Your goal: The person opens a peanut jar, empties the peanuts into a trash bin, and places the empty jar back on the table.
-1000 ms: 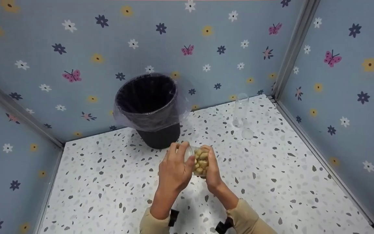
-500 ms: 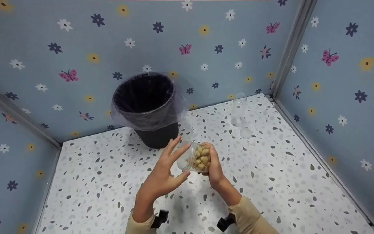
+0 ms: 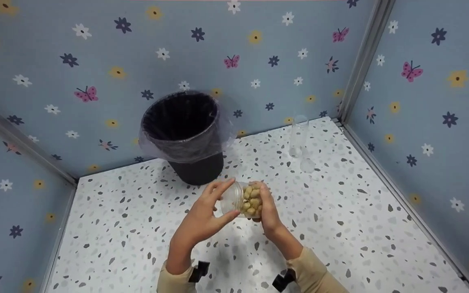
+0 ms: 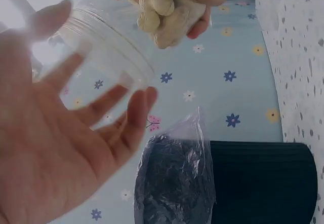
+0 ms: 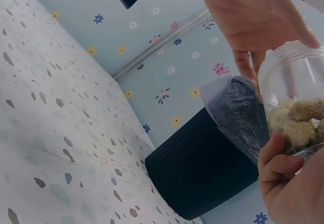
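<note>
A clear jar [image 3: 238, 199] of unshelled peanuts [image 3: 252, 200] is held tilted on its side, its clear lid end to the left. My right hand [image 3: 270, 213] grips the base end; its curled fingers [image 5: 280, 158] show below the peanuts in the right wrist view. At the lid end, my left hand [image 3: 202, 217] spans the rim, thumb on the near edge and fingers on the far one. In the left wrist view that hand [image 4: 66, 127] curves round the ridged rim [image 4: 114, 36], the palm away from it.
A black bin [image 3: 200, 169] with a clear liner stands against the back wall, left of the jar. A tall clear container [image 3: 299, 136] and a round clear piece [image 3: 307, 165] are on the speckled surface [image 3: 360, 228] at back right.
My left hand first drew back from the lid end with fingers spread, then came back onto the rim. My right hand has kept hold of the jar.
</note>
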`<state>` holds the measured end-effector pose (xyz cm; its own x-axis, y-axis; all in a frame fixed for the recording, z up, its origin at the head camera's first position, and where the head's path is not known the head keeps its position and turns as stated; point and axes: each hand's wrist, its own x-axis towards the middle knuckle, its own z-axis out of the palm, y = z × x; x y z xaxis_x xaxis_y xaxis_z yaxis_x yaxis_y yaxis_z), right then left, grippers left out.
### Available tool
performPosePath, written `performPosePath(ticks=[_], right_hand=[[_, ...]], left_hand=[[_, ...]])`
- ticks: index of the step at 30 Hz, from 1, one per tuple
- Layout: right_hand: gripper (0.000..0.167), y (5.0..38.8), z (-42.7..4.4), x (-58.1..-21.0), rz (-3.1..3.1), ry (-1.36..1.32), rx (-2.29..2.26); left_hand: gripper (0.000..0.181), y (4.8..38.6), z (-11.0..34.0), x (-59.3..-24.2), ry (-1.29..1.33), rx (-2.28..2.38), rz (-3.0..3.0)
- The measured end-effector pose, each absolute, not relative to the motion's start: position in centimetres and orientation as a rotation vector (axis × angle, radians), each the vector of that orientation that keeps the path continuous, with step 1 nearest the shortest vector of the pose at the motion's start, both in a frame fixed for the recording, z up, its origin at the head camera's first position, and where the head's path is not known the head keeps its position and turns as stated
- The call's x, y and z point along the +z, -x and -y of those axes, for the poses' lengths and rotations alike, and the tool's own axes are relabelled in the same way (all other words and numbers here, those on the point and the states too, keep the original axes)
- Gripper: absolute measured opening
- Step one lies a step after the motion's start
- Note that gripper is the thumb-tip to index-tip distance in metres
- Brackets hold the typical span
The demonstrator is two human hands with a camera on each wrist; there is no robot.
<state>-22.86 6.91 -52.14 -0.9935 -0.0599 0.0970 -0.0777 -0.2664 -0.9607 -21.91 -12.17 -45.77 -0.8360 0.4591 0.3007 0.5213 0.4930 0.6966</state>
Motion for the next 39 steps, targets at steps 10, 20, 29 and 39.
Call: performPosePath(ticks=[10, 20, 29, 39], right_hand=[[0.06, 22.5, -6.4, -52.1, 1.885, -0.137, 2.527], [0.059, 22.6, -6.5, -52.3, 1.914, -0.128, 2.59], [0.057, 22.7, -6.7, -52.4, 1.946, -0.177, 2.42], [0.06, 22.8, -6.9, -52.9, 1.942, -0.184, 2.382]], left_hand=[[0.073, 21.9, 12.4, -47.0, 0.77, -1.332, 2.466], [0.065, 22.1, 12.1, -47.0, 1.085, -1.25, 2.306], [0.081, 22.5, 12.8, -47.3, 0.955, -1.317, 2.521], [0.115, 22.1, 13.3, -48.3, 0.807, -1.212, 2.635]])
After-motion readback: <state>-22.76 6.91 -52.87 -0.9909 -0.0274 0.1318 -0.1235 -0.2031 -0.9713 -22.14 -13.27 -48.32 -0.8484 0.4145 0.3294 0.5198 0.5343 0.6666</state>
